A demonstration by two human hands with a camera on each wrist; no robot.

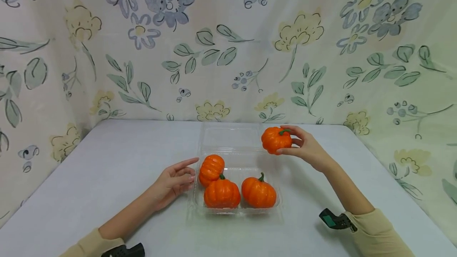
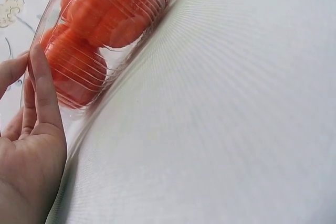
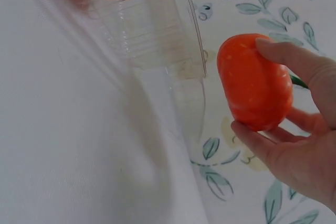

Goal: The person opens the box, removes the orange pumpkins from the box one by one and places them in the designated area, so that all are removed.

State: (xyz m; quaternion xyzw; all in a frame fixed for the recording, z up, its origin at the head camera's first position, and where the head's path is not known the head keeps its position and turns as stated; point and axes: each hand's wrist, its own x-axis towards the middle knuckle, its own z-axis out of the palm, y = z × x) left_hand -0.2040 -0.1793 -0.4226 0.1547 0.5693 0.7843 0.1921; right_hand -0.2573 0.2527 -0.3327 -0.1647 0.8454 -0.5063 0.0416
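Note:
My right hand grips a small orange toy pumpkin with a green stem, held up at the back right of a clear plastic box. The right wrist view shows the same pumpkin between thumb and fingers, apart from the box wall. Inside the box sit three more pumpkins: a tilted one at the left, one at the front left and one at the front right. At the box's left side, my left hand touches the wall with fingers fairly straight.
The box's transparent lid lies folded back behind it. All stands on a white table, with a flowered curtain behind and at the sides. A dark device is strapped at the right wrist.

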